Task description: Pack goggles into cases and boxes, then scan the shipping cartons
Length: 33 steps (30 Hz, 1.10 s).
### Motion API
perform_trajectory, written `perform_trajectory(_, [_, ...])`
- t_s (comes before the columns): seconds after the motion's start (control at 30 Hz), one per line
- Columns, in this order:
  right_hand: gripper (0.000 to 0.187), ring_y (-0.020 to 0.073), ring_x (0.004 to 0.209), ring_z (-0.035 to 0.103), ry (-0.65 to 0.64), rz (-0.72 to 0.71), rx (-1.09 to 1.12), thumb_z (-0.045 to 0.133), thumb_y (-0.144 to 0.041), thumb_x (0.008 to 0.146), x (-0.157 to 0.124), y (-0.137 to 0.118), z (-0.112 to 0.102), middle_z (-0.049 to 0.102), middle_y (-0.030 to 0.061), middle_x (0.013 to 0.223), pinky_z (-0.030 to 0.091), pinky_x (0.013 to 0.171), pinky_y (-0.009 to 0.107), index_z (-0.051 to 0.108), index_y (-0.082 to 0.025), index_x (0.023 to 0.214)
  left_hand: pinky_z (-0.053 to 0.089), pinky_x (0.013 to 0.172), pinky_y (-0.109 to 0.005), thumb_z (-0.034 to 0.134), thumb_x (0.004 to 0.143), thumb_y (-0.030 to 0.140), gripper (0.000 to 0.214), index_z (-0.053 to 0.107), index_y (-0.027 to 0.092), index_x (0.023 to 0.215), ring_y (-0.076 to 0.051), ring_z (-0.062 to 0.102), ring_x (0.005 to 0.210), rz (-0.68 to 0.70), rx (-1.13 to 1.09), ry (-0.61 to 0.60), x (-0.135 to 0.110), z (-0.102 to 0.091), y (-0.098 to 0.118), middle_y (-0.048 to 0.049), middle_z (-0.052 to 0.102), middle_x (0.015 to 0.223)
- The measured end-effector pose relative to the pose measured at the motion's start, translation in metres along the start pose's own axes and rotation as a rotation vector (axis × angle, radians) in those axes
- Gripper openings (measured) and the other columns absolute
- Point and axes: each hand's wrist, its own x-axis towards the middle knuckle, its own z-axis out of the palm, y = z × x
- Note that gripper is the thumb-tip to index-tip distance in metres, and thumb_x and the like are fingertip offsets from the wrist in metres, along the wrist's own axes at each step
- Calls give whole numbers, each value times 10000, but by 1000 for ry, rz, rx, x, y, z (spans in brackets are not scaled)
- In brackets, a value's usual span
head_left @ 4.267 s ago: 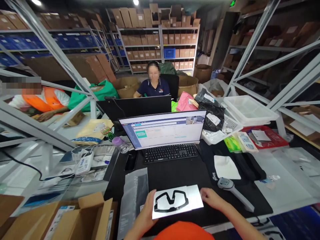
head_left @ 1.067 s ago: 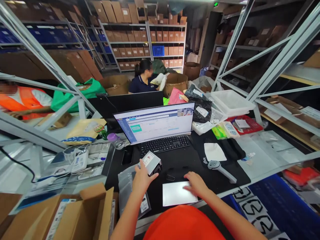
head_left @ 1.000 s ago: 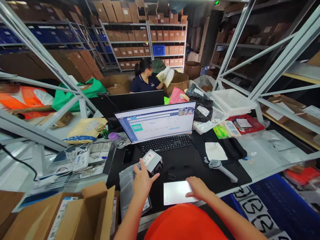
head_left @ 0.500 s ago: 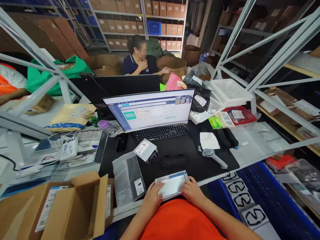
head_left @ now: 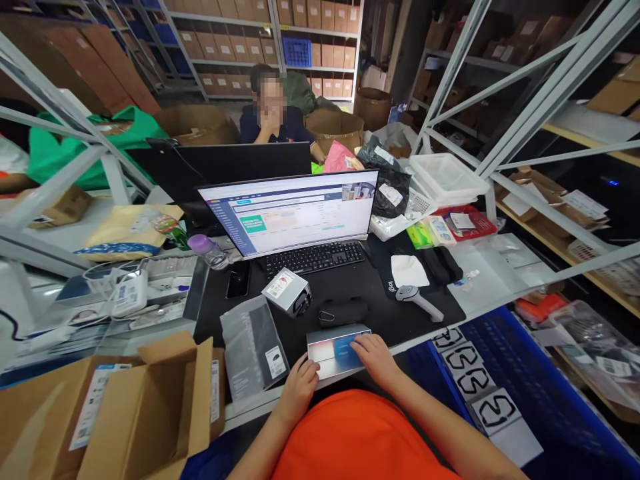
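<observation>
A flat, shiny silver-and-blue box lies at the front edge of the black desk mat, close to my body. My left hand grips its left end, with the fingers curled at the near corner. Over its right end is my right hand, fingers bent onto the top face and edge. Just beyond the box is a black pouch with a carabiner. Further left sits a small silver-white box with a label, and a grey plastic bag with a barcode sticker lies beside my left hand.
A barcode scanner lies right of the pouch. Behind are a keyboard and a monitor; a person sits beyond. Open cardboard boxes stand front left. A blue crate with several boxes is below right.
The box's top face has tipped from pale glare to showing blue, and my right hand has moved further over it. The seated person's hand has gone up to the face.
</observation>
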Motion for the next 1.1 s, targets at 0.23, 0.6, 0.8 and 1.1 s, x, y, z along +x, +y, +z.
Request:
perform_trajectory(0.23, [372, 209, 891, 675, -158, -220, -30, 558, -135, 936, 37, -36, 5, 730, 75, 1056, 484, 660, 288, 612, -241, 1288, 508, 1082, -491, 441, 954, 32, 321, 641, 183, 754, -162, 623, 894, 55, -1, 16, -3, 8, 8, -22, 658, 876])
perform_trajectory(0.6, [304, 196, 926, 738, -15, -345, 164, 471, -146, 966, 25, 0, -37, 785, 81, 1035, 571, 820, 318, 734, -211, 1103, 513, 641, -302, 465, 906, 0, 285, 598, 180, 730, -189, 556, 784, -148, -19, -27, -12, 8, -2, -49, 607, 806])
perform_trajectory(0.8, [543, 195, 1269, 624, -166, -241, 462, 472, 24, 827, 15, 1, -16, 634, 83, 1398, 514, 1068, 363, 707, -230, 1245, 514, 654, -277, 450, 939, 31, 286, 602, 186, 751, -182, 573, 821, -145, -53, -37, -18, 11, -7, -41, 615, 828])
perform_trajectory(1.1, [691, 262, 1061, 729, -315, -17, 215, 507, 36, 716, 29, -14, -37, 566, 94, 1477, 588, 872, 341, 669, -249, 1325, 480, 644, -276, 468, 922, 0, 285, 585, 180, 735, -188, 557, 828, -100, -64, -78, -13, 14, -12, -41, 601, 839])
